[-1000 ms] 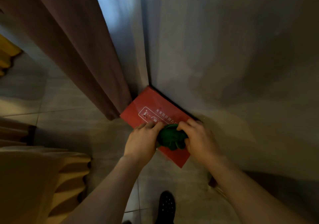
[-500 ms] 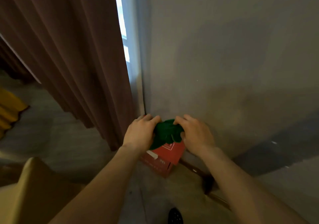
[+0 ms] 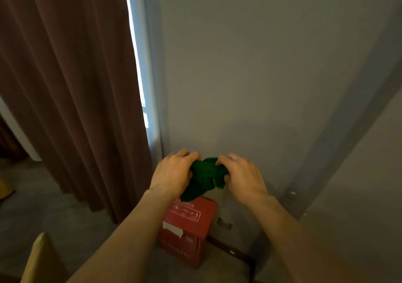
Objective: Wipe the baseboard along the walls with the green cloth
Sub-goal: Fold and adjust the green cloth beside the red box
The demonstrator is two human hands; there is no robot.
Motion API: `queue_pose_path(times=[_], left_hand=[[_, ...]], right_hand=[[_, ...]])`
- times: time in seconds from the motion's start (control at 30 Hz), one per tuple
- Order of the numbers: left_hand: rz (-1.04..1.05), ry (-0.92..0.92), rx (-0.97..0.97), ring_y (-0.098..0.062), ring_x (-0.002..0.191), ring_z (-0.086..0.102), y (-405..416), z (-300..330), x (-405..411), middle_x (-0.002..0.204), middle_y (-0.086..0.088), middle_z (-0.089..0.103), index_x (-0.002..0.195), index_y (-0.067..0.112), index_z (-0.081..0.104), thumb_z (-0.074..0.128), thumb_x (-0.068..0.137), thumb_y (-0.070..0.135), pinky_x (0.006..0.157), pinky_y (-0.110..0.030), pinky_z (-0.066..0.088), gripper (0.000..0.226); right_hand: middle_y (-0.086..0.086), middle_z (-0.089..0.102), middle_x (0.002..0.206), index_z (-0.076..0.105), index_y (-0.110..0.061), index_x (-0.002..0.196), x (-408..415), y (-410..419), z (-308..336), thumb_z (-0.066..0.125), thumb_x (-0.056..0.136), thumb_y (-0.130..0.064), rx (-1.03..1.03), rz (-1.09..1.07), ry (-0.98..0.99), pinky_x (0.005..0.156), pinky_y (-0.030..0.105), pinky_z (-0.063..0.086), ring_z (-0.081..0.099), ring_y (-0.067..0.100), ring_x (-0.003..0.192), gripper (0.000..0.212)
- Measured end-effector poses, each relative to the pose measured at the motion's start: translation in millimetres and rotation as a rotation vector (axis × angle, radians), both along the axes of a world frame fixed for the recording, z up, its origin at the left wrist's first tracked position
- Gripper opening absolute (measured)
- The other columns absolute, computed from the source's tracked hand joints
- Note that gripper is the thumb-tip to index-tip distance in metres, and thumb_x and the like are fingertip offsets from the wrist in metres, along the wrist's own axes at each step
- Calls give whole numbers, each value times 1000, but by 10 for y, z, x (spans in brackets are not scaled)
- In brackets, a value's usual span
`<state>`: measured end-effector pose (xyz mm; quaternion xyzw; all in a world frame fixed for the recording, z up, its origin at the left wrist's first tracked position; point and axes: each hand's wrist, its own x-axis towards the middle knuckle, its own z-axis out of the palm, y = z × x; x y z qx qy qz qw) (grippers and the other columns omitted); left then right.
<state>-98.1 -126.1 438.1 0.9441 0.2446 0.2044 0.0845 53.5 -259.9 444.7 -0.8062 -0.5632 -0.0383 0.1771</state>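
A crumpled green cloth (image 3: 206, 177) hangs between both my hands in front of the grey wall, well above the floor. My left hand (image 3: 174, 171) grips its left end and my right hand (image 3: 241, 176) grips its right end. A dark brown baseboard (image 3: 230, 251) runs along the foot of the wall, low in the view and to the right of the red box; part of it is hidden behind that box.
A red cardboard box (image 3: 187, 228) stands on the floor against the wall below my hands. A brown curtain (image 3: 71, 86) hangs at the left beside a bright window strip (image 3: 139, 75). A yellow chair back (image 3: 41, 261) sits at the bottom left. A wall corner juts out at the right.
The view has tilted upward and my hands have risen with the cloth, from just above the box top to in front of the wall. Both hands still hold the cloth.
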Motion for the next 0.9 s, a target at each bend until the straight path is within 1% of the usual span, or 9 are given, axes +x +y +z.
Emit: queue_pose_path(times=[0.13, 0.33, 0.4, 0.53, 0.63, 0.77, 0.9], left_hand=[[-15, -2, 41, -28, 96, 58, -357, 208, 197, 105, -2, 59, 116, 26, 58, 60, 91, 9, 73, -43, 51, 30], [-65, 29, 51, -30, 96, 59, -1091, 367, 635, 106, -2, 58, 115, 26, 57, 62, 90, 10, 75, -47, 54, 31], [-90, 40, 61, -30, 96, 60, -1317, 386, 789, 106, -2, 59, 116, 26, 57, 62, 90, 10, 76, -46, 53, 31], [-129, 27, 70, -29, 95, 60, -1656, 392, 1048, 105, -3, 59, 115, 25, 58, 64, 89, 9, 72, -42, 51, 31], [-145, 23, 71, -30, 93, 60, -1805, 366, 1186, 103, -2, 59, 114, 24, 58, 65, 88, 8, 69, -41, 48, 31], [-160, 45, 52, -30, 92, 60, -1873, 308, 1324, 105, -2, 59, 114, 24, 58, 64, 89, 8, 73, -43, 52, 30], [-180, 66, 31, -30, 93, 60, -1790, 175, 1427, 106, -3, 59, 114, 23, 59, 64, 89, 6, 71, -42, 50, 30]], right_hand=[[4, 58, 110, 56, -23, 114, 173, -409, 170, 60, 79, 0, 50, -2, -12, 71, 41, 49, 55, 31, 96, 43], [4, 58, 112, 57, -23, 114, 499, -1259, 316, 61, 79, -2, 81, -60, -23, 72, 39, 47, 54, 30, 100, 42], [5, 57, 110, 57, -23, 113, 610, -1515, 359, 61, 78, -1, 82, -87, -21, 72, 39, 48, 54, 30, 100, 41], [6, 57, 108, 58, -21, 111, 811, -1909, 394, 60, 77, 1, 90, -119, -4, 74, 43, 50, 54, 31, 100, 41], [5, 57, 107, 58, -22, 111, 932, -2071, 348, 60, 77, 2, 99, -139, 0, 72, 39, 47, 54, 31, 98, 41], [5, 58, 106, 58, -22, 112, 1050, -2160, 222, 60, 78, 2, 101, -155, 11, 67, 35, 42, 55, 30, 94, 41], [5, 59, 106, 59, -21, 112, 1118, -2099, 57, 61, 78, 2, 109, -175, 29, 68, 37, 46, 55, 31, 94, 42]])
